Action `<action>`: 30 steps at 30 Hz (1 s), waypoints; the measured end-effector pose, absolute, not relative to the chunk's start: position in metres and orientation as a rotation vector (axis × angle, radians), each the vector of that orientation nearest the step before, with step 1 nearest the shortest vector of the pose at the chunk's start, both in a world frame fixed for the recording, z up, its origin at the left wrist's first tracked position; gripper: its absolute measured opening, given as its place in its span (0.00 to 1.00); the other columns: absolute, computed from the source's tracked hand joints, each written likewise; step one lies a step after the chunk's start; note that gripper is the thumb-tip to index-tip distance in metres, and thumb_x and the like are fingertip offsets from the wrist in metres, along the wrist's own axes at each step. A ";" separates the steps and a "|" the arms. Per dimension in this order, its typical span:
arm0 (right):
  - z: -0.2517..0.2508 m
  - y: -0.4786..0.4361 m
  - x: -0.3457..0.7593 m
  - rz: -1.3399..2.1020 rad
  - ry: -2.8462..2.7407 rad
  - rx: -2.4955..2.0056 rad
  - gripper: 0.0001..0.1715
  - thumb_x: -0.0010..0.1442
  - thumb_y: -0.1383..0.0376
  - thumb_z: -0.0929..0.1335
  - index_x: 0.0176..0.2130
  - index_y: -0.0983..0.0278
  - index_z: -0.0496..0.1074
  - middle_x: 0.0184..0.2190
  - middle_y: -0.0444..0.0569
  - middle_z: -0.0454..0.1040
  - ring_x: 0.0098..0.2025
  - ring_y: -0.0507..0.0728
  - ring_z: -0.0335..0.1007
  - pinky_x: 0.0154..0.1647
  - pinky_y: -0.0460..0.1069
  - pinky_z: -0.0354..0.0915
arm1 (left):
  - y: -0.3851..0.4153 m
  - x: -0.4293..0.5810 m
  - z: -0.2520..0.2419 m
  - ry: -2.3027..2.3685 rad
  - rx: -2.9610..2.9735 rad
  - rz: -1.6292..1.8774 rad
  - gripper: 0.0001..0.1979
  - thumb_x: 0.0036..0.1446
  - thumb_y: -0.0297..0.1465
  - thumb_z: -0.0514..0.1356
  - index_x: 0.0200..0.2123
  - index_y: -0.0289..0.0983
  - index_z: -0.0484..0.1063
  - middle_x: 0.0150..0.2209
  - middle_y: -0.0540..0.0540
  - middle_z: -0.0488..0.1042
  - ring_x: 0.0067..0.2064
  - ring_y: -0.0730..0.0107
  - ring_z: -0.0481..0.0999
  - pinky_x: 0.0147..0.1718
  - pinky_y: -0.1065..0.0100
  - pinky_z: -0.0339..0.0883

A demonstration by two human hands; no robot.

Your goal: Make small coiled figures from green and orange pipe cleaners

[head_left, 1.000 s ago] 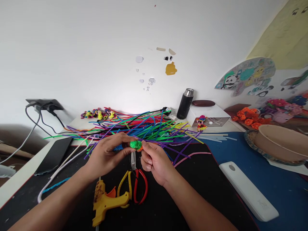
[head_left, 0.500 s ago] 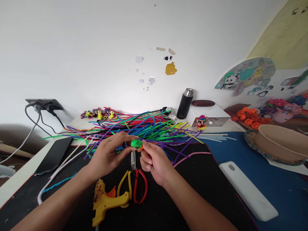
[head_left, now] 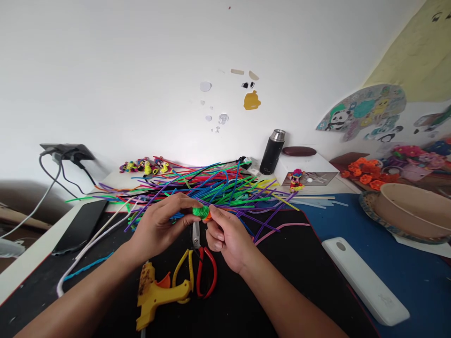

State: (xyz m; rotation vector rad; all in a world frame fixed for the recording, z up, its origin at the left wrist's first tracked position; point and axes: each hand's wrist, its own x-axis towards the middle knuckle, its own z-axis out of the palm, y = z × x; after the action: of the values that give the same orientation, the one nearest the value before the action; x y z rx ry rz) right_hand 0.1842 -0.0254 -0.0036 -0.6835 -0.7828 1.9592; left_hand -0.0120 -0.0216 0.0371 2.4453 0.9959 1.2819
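A small coil of green and orange pipe cleaner point(head_left: 200, 212) is pinched between my two hands above the black mat. My left hand point(head_left: 162, 225) grips its green end between thumb and fingers. On the orange side, my right hand point(head_left: 227, 234) has its thumb pressed down and its other fingers curled under. Just below the hands lie red-handled scissors point(head_left: 206, 277), partly beside yellow-handled pliers point(head_left: 183, 272). Nearer to me rests a yellow glue gun point(head_left: 158, 298). Behind the hands spreads a heap of many-coloured pipe cleaners point(head_left: 211, 185).
A black phone point(head_left: 79, 227) lies at the left. Small figures point(head_left: 144, 165) stand at the back, another point(head_left: 296, 179) by a white box point(head_left: 308, 166). A black thermos point(head_left: 272, 155) stands near the wall. On the right are a white case point(head_left: 366, 281) and a beige bowl point(head_left: 416, 206).
The whole view has shifted slightly. My hands keep the coil in nearly the same place, and it seems turned a little, with its green loops showing differently.
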 end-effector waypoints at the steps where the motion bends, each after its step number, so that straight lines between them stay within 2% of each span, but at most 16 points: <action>1: -0.004 -0.026 0.184 1.961 -0.783 -0.679 0.35 0.55 0.41 0.81 0.29 0.60 0.64 0.15 0.30 0.55 0.15 0.45 0.46 0.19 0.46 0.42 | -0.022 -0.012 0.036 0.997 2.445 1.293 0.06 0.71 0.34 0.68 0.48 0.41 0.82 0.40 0.43 0.87 0.40 0.62 0.86 0.43 0.64 0.81; 6: -0.006 -0.026 0.183 1.973 -0.783 -0.654 0.34 0.57 0.40 0.80 0.30 0.61 0.66 0.15 0.30 0.55 0.15 0.45 0.46 0.20 0.46 0.42 | -0.022 -0.013 0.033 0.991 2.435 1.343 0.06 0.70 0.33 0.69 0.48 0.41 0.82 0.39 0.45 0.87 0.38 0.64 0.87 0.42 0.67 0.81; 17: -0.009 -0.026 0.182 1.962 -0.790 -0.660 0.33 0.57 0.40 0.80 0.30 0.60 0.66 0.15 0.31 0.55 0.15 0.46 0.46 0.20 0.46 0.42 | -0.022 -0.013 0.032 1.026 2.387 1.307 0.08 0.70 0.38 0.69 0.45 0.41 0.83 0.37 0.44 0.88 0.36 0.63 0.87 0.38 0.66 0.82; 21: -0.007 -0.027 0.181 1.967 -0.783 -0.648 0.34 0.57 0.39 0.80 0.30 0.60 0.65 0.15 0.31 0.55 0.15 0.46 0.47 0.19 0.46 0.43 | -0.021 -0.012 0.030 1.048 2.356 1.319 0.09 0.70 0.39 0.69 0.45 0.41 0.83 0.37 0.44 0.87 0.36 0.63 0.87 0.40 0.65 0.82; 30: 0.004 -0.029 0.183 1.962 -0.833 -0.603 0.39 0.59 0.35 0.77 0.22 0.61 0.63 0.14 0.36 0.58 0.15 0.46 0.49 0.19 0.47 0.44 | -0.021 -0.014 0.028 0.987 2.329 1.390 0.06 0.70 0.35 0.70 0.48 0.43 0.82 0.41 0.45 0.86 0.41 0.62 0.85 0.44 0.63 0.79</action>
State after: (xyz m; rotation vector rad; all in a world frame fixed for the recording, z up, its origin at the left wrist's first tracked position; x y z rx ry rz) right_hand 0.1833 -0.0288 0.0037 -0.6025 -0.8334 1.9624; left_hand -0.0143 -0.0205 0.0279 2.3288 0.9871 1.3902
